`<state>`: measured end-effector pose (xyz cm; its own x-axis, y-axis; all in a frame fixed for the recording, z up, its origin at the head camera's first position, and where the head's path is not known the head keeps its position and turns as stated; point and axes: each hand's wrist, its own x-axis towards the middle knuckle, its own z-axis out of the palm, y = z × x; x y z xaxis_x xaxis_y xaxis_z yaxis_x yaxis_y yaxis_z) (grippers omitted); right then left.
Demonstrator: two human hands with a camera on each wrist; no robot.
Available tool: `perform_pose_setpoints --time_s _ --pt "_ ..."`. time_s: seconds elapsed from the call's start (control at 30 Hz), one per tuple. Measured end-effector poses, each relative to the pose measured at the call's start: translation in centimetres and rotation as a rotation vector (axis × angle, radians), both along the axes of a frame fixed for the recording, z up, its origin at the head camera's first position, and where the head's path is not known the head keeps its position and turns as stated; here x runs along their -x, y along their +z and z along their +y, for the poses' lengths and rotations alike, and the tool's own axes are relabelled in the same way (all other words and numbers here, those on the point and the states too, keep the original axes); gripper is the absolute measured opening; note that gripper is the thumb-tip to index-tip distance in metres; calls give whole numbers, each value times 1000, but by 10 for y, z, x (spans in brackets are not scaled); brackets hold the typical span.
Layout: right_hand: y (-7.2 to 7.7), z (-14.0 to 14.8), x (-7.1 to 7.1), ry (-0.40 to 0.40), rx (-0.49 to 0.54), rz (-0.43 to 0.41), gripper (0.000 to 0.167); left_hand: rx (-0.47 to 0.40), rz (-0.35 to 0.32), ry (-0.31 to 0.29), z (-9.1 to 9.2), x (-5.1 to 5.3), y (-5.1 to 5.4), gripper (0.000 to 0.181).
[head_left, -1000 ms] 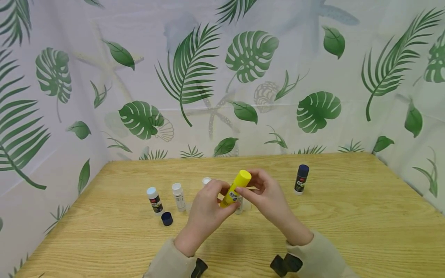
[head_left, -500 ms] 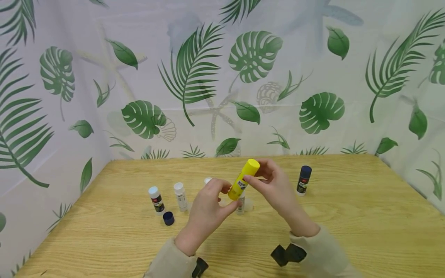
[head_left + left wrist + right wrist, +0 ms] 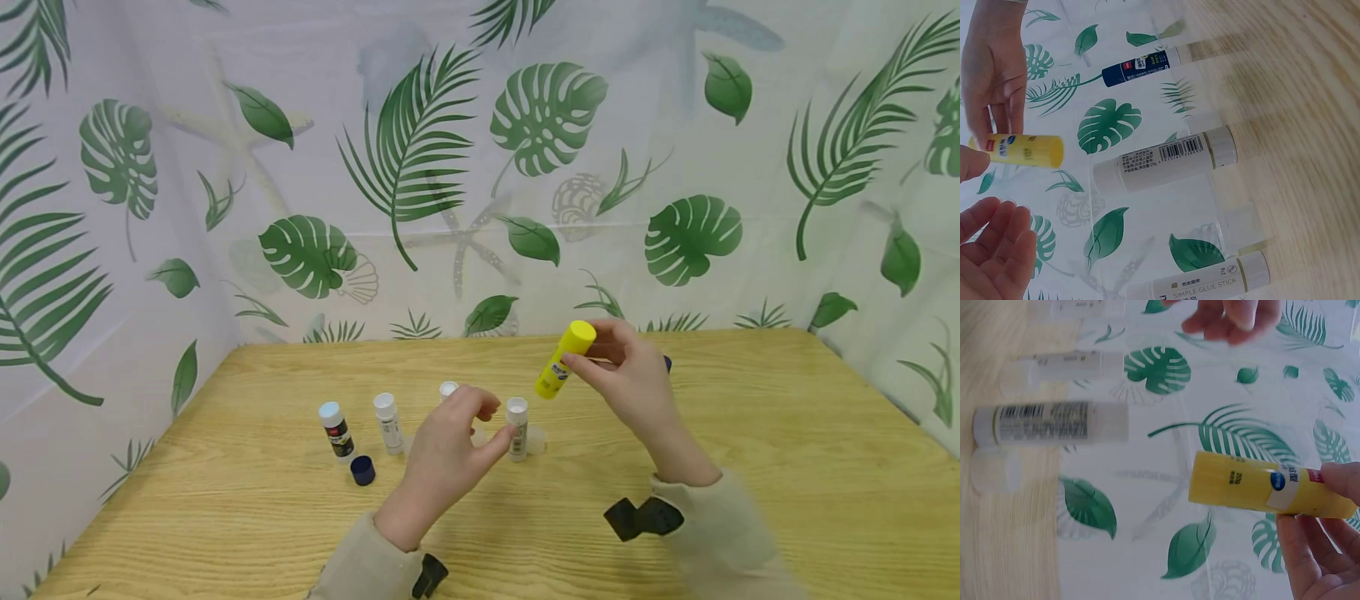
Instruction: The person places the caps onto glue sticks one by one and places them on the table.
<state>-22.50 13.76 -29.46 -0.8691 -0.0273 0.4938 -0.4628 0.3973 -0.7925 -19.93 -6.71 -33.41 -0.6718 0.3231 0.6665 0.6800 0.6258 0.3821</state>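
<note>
A yellow glue stick (image 3: 564,362) is pinched near its upper end between the thumb and fingers of my right hand (image 3: 633,383). It hangs tilted above the table, and the right wrist view shows the same glue stick (image 3: 1241,484) close up. My left hand (image 3: 450,450) holds nothing; its fingers are loosely bent, with thumb and index apart. Just right of that thumb stands an uncapped white glue stick (image 3: 517,429), upright. Another white glue stick (image 3: 448,389) is mostly hidden behind the left hand. The right hand covers most of a dark blue capped glue stick (image 3: 1138,67).
On the left stand a black-labelled glue stick (image 3: 337,433) without its cap and a white glue stick (image 3: 388,425). A navy cap (image 3: 363,471) lies in front of them. A translucent cap (image 3: 536,440) sits beside the white stick near the left thumb. Leaf-patterned cloth (image 3: 450,275) borders the table.
The left hand has let go of the yellow glue stick's lower end and stays about where it was. My right hand has carried the stick up and to the right.
</note>
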Motion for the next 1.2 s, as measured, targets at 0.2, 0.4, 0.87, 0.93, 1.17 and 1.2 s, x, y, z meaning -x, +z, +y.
perform_pose_setpoints --time_s 0.2,0.4,0.87,0.93,1.17,1.2 --pt "-4 16 10 -73 -62 -73 42 2 10 0 0 0 0 16" --pt "-8 24 16 -94 -70 -127 43 -1 6 0 0 0 -1 15" --pt "-24 33 26 -156 -165 -170 37 14 45 -10 -1 0 -1 15" --pt "-27 35 28 -164 -177 -176 37 15 52 -13 0 1 -1 15" --pt "-36 39 33 -175 -211 -203 33 33 61 -7 0 1 -3 14" --pt "-37 39 34 -175 -218 -210 34 34 61 -6 0 1 -3 14"
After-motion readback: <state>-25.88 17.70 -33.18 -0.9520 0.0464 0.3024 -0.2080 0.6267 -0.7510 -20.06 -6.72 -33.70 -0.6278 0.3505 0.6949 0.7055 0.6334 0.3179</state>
